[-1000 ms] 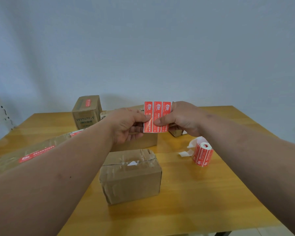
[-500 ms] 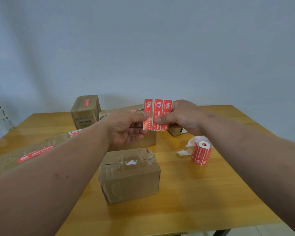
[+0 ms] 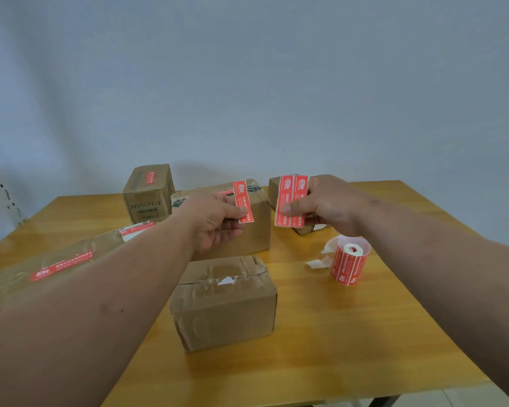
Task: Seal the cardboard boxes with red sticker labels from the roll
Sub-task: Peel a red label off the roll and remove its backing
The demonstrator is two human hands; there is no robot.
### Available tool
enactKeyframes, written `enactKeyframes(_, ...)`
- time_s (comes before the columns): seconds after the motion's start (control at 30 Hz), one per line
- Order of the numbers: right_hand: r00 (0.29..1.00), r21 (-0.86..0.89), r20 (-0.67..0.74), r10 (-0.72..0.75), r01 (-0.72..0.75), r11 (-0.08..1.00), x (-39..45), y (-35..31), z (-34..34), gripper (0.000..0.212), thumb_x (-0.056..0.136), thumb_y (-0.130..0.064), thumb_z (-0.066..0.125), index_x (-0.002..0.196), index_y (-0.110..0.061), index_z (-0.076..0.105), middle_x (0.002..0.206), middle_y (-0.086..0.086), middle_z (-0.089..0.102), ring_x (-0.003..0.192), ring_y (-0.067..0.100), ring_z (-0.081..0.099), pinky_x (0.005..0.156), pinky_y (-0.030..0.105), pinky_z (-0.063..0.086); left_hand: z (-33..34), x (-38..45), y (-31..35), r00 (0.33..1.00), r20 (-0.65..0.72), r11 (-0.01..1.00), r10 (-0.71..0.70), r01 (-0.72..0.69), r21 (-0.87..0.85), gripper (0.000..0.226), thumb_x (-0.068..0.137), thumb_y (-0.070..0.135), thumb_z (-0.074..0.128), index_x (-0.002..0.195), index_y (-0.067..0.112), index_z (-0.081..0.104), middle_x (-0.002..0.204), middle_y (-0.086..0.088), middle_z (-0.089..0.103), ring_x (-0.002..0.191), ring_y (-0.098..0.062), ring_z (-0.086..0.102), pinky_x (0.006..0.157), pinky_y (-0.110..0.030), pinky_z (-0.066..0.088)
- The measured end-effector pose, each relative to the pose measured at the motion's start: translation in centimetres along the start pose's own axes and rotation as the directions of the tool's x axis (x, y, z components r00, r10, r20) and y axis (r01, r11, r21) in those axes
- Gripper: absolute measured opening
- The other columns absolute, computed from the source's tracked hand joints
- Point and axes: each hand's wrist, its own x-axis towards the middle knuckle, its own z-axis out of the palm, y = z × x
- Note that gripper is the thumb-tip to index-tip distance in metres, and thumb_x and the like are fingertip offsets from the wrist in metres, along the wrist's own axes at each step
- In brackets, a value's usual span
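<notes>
My left hand (image 3: pixel 218 223) pinches a single red sticker label (image 3: pixel 243 204), held upright above the table. My right hand (image 3: pixel 329 205) pinches a backing sheet with two red labels (image 3: pixel 291 201) on it, a short gap to the right. Below both hands a small cardboard box (image 3: pixel 224 306) sits near the table's middle, its top flaps taped with clear tape and bearing no red label. The red label roll (image 3: pixel 348 264) stands on end to the right of that box.
A larger box (image 3: pixel 253 230) stands behind the near one. A tall box (image 3: pixel 149 193) with a red label is at the back left, a small box (image 3: pixel 303 227) behind my right hand. A long flat package (image 3: pixel 56 268) with red labels lies left. White backing scraps (image 3: pixel 318 261) lie by the roll.
The strip of three labels has come apart: my left hand has pulled one label off to the left, and my right hand keeps the sheet with two. The hands have moved apart.
</notes>
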Motion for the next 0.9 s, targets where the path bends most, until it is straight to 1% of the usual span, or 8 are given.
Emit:
enactKeyframes(0.13,0.997,-0.394,0.042,0.061,-0.039,0.918,0.2,1.4,0.8,0.064,0.077,-0.013,0.08,0.126,-0.013,0.04,0.106,0.008,0.064,0.089,0.019,0.065,0.08,0.033,0.055,0.1,-0.3,-0.1,0.998,0.07,0.997,0.0,-0.006,0.082,0.016,0.084,0.001,0.071,0.097,0.007,0.065,0.079,-0.012,0.071,0.064,-0.016,0.063,0.054,-0.028,0.056)
enactKeyframes(0.33,0.986,-0.656,0.034,0.164,-0.102,0.748,1.0,2.7,1.8,0.082,0.078,-0.021,0.081,0.141,-0.013,0.028,0.12,0.013,0.06,0.091,0.026,0.068,0.086,0.043,0.057,0.3,-0.9,-0.4,0.991,0.133,0.984,-0.01,-0.014,0.18,0.017,0.082,0.001,0.073,0.092,0.008,0.061,0.075,-0.013,0.07,0.062,-0.016,0.062,0.056,-0.028,0.055)
enactKeyframes(0.47,0.983,-0.755,-0.009,0.185,-0.128,0.644,0.7,2.7,1.6,0.077,0.081,-0.033,0.077,0.142,-0.013,0.035,0.134,0.01,0.053,0.116,0.027,0.055,0.096,0.039,0.048,0.2,-0.9,-0.6,0.989,0.146,0.978,-0.009,-0.022,0.207,0.014,0.083,0.002,0.072,0.086,0.01,0.062,0.073,-0.01,0.07,0.06,-0.015,0.062,0.054,-0.026,0.054)
enactKeyframes(0.57,0.987,-0.812,-0.032,0.159,-0.119,0.572,0.7,2.6,1.3,0.052,0.089,-0.037,0.067,0.132,-0.012,0.053,0.129,0.008,0.058,0.115,0.025,0.055,0.094,0.034,0.048,0.2,-0.9,-0.5,0.988,0.151,0.975,-0.009,-0.025,0.222,0.011,0.083,0.003,0.072,0.088,0.009,0.065,0.074,-0.01,0.071,0.061,-0.014,0.062,0.054,-0.025,0.053)
enactKeyframes(0.63,0.995,-0.773,-0.058,0.08,-0.095,0.627,1.0,2.3,1.1,0.037,0.095,-0.037,0.058,0.122,-0.011,0.062,0.122,0.008,0.062,0.107,0.022,0.058,0.088,0.032,0.049,0.2,-1.0,-0.4,0.987,0.159,0.972,-0.01,-0.027,0.234,0.009,0.084,0.003,0.071,0.089,0.008,0.066,0.074,-0.01,0.071,0.06,-0.013,0.062,0.054,-0.024,0.053)
enactKeyframes(0.67,0.996,-0.683,-0.079,0.042,-0.085,0.725,1.2,2.0,1.0,0.035,0.097,-0.037,0.054,0.119,-0.011,0.063,0.117,0.007,0.063,0.101,0.021,0.058,0.086,0.032,0.049,0.2,-1.0,-0.4,0.986,0.164,0.97,-0.011,-0.03,0.24,0.009,0.084,0.002,0.071,0.09,0.007,0.066,0.074,-0.01,0.071,0.059,-0.013,0.062,0.054,-0.023,0.052)
enactKeyframes(0.77,0.998,-0.202,-0.063,0.021,-0.034,0.979,1.2,0.6,1.3,0.034,0.093,-0.044,0.058,0.114,-0.018,0.061,0.1,0.002,0.067,0.086,0.017,0.062,0.079,0.035,0.052,0.2,-1.0,-0.4,0.984,0.179,0.961,-0.006,-0.044,0.272,0.011,0.083,0.003,0.072,0.093,0.006,0.067,0.074,-0.009,0.071,0.059,-0.012,0.062,0.053,-0.022,0.051)
enactKeyframes(0.9,0.998,0.037,0.065,-0.027,0.024,0.999,1.4,-0.4,2.5,0.025,0.086,-0.021,0.073,0.109,-0.018,0.063,0.086,0.001,0.073,0.075,0.014,0.066,0.06,0.026,0.048,0.1,-1.1,-0.4,0.977,0.213,0.96,0.0,-0.06,0.274,0.009,0.083,0.004,0.073,0.085,0.009,0.065,0.067,-0.006,0.068,0.056,-0.011,0.06,0.05,-0.021,0.048)
